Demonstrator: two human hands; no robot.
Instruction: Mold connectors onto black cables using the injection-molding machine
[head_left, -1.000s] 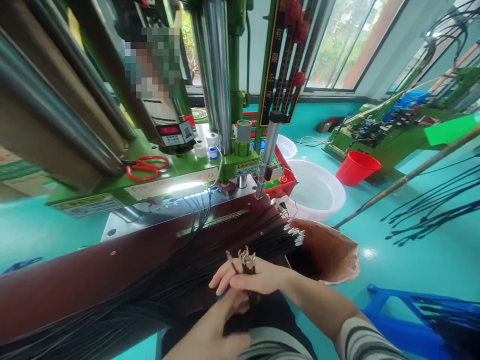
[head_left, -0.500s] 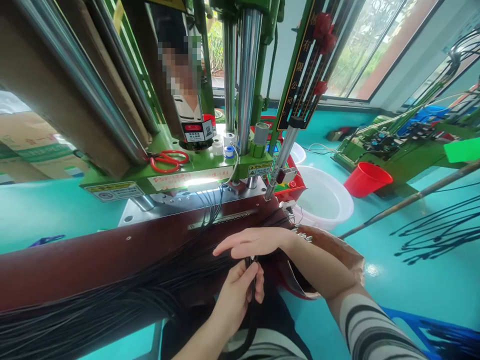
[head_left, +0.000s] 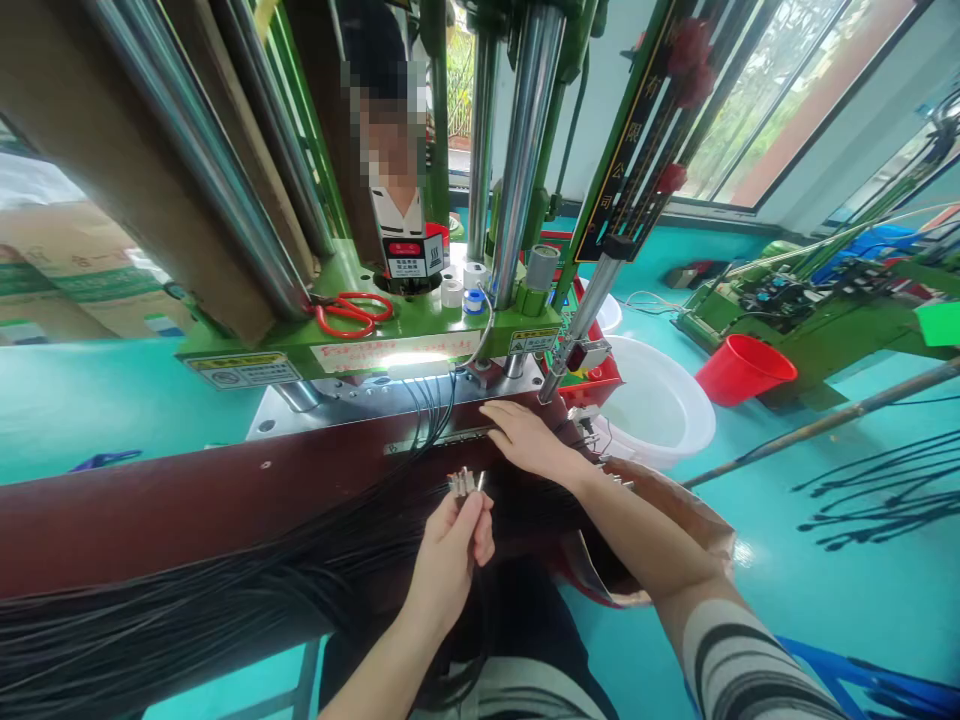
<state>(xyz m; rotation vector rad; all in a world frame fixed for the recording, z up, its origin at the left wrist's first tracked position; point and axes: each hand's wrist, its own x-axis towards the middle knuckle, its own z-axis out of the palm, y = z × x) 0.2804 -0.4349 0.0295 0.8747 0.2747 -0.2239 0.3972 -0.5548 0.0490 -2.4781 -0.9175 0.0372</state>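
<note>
My left hand (head_left: 450,550) is closed around a bunch of black cables, thumb on top. Their silvery metal connectors (head_left: 465,483) stick up above the fingers, and the cables hang toward my lap. Farther forward, my right hand (head_left: 529,440) reaches over the dark red tabletop (head_left: 322,445), palm down, fingers stretched out and holding nothing. Its fingertips are close to a metal strip (head_left: 397,448) on the tabletop. Several thin black cables (head_left: 431,410) run from the machine across that strip. A thick bundle of black cables (head_left: 225,600) lies along the near side of the table.
A green press machine (head_left: 435,335) stands ahead, with red-handled scissors (head_left: 352,315) on its plate. At right are a cardboard-lined bin (head_left: 675,510), a white tub (head_left: 660,400), a red bucket (head_left: 746,370) and a pole (head_left: 825,425). Behind the machine is another person (head_left: 397,210).
My right hand has moved forward, away from the left hand to the tabletop by the strip. My left hand has shifted slightly left and up, and the connectors it holds now show. The view has tilted slightly.
</note>
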